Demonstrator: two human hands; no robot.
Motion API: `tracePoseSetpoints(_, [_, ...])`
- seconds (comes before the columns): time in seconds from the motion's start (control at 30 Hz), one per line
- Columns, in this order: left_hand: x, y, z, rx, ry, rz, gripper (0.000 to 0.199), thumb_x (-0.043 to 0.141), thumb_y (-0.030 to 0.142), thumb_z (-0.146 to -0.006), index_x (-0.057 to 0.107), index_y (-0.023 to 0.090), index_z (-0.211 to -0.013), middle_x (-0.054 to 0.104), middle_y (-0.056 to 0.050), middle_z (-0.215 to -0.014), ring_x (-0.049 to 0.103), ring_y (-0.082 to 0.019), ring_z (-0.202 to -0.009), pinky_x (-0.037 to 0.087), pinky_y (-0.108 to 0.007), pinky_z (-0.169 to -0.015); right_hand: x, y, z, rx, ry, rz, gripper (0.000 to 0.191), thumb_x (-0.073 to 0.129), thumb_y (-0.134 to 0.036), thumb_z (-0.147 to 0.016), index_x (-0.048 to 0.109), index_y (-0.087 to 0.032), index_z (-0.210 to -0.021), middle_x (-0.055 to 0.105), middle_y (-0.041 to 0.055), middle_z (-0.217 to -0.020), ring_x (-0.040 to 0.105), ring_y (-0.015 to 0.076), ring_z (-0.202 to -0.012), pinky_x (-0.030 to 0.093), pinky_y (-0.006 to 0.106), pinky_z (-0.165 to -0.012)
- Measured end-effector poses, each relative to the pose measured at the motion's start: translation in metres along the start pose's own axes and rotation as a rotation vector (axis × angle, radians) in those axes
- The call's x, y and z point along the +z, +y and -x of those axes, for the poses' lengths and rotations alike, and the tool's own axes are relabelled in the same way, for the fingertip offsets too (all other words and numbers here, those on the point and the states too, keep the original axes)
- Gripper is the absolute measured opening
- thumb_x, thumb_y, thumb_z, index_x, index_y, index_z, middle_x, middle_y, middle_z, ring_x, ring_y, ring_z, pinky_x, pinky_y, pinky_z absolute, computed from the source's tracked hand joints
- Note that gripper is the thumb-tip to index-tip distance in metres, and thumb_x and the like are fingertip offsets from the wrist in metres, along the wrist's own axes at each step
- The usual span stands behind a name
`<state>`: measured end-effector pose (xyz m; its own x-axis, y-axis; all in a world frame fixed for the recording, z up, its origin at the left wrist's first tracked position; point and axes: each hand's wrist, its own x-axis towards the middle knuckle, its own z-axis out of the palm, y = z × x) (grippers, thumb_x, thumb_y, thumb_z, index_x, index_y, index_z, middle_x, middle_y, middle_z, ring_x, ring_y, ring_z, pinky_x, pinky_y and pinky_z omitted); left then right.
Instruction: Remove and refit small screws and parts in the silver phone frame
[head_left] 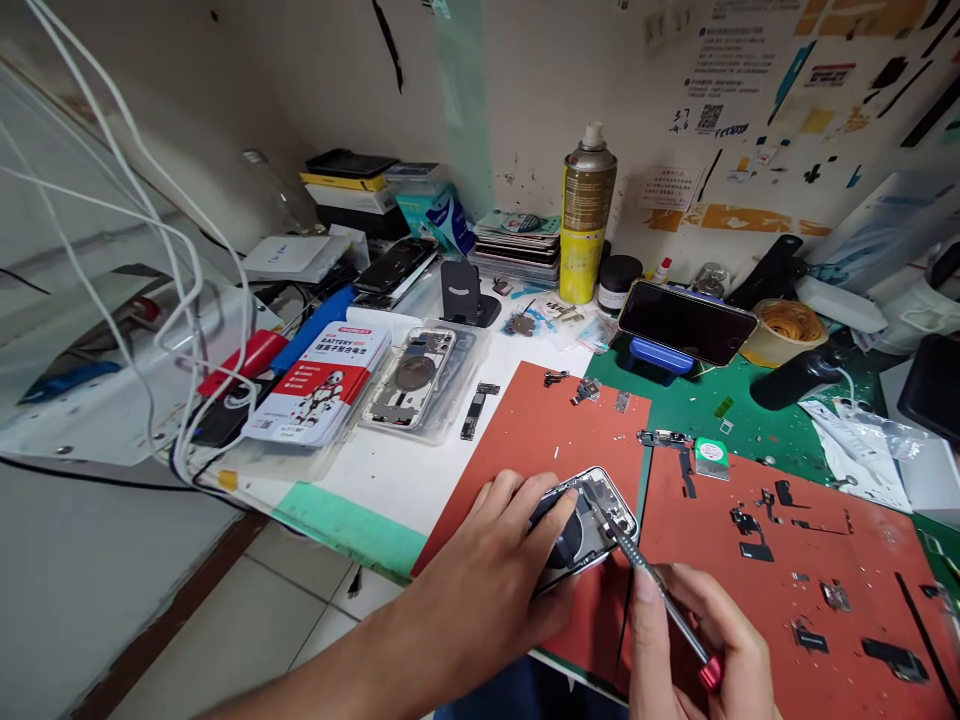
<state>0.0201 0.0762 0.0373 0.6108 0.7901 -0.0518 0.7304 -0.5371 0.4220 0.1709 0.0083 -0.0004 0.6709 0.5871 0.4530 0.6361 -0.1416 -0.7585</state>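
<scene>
In the head view, my left hand wraps around an opened phone housing with a light frame, its inside facing up. The fingers lie across its upper edge and hide much of its left part. A dark round pad shows inside the housing. My right hand grips a slim precision knife with a textured metal handle and a red end. Its flat tip reaches inside the housing, close to my left fingertips; whether it touches the surface I cannot tell. Orange mats lie beneath.
Small phone parts are scattered on the right mat. A logic board, another phone housing and a battery box lie at left. Behind stand a spray can and a propped phone. White cables hang at far left.
</scene>
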Motion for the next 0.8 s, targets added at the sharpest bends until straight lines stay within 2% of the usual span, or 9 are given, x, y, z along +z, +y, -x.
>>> tracePoseSetpoints(0.1, [-0.002,-0.003,0.002,0.029,-0.003,0.022,0.048,0.058,0.025,-0.103,0.046,0.020,-0.149,0.057,-0.016,-0.143,0.052,-0.031,-0.106,0.056,-0.058,-0.096,0.006,-0.003,-0.004,-0.073,-0.030,0.037,0.025,0.077,-0.045,-0.097,0.077,-0.020,-0.098,0.078,0.0016,-0.079,0.071,0.0109,-0.058,0.048,0.017,-0.047])
tracePoseSetpoints(0.3, [-0.004,-0.004,0.003,0.088,0.009,-0.001,0.044,0.050,0.023,-0.107,0.043,0.014,-0.150,0.059,-0.019,-0.138,0.054,-0.032,-0.108,0.058,-0.057,-0.094,0.013,0.000,-0.007,-0.175,-0.047,0.086,0.022,0.075,-0.043,-0.098,0.075,-0.022,-0.102,0.080,0.0009,-0.087,0.076,0.0126,-0.071,0.054,0.019,-0.061])
tracePoseSetpoints(0.4, [-0.006,-0.002,0.004,0.118,0.030,-0.041,0.044,0.048,0.023,-0.108,0.043,0.011,-0.150,0.061,-0.020,-0.137,0.056,-0.033,-0.111,0.058,-0.058,-0.098,0.014,0.002,-0.006,-0.156,-0.056,0.097,0.023,0.075,-0.045,-0.098,0.075,-0.022,-0.103,0.080,0.0009,-0.089,0.075,0.0120,-0.070,0.052,0.019,-0.059])
tracePoseSetpoints(0.5, [-0.003,0.000,0.005,0.126,0.076,-0.101,0.044,0.047,0.022,-0.107,0.046,0.008,-0.149,0.063,-0.022,-0.136,0.058,-0.035,-0.112,0.059,-0.059,-0.097,0.013,0.002,-0.007,-0.122,-0.052,0.131,0.033,0.070,-0.054,-0.099,0.076,-0.022,-0.104,0.081,0.0019,-0.090,0.075,0.0128,-0.070,0.051,0.020,-0.058])
tracePoseSetpoints(0.8, [0.015,0.002,0.002,0.117,0.257,-0.301,0.044,0.055,0.019,-0.100,0.059,0.004,-0.141,0.072,-0.021,-0.129,0.062,-0.035,-0.099,0.062,-0.053,-0.085,0.013,-0.002,-0.009,-0.105,-0.098,0.136,0.034,0.069,-0.056,-0.099,0.074,-0.022,-0.106,0.079,0.0005,-0.087,0.074,0.0118,-0.067,0.050,0.019,-0.055])
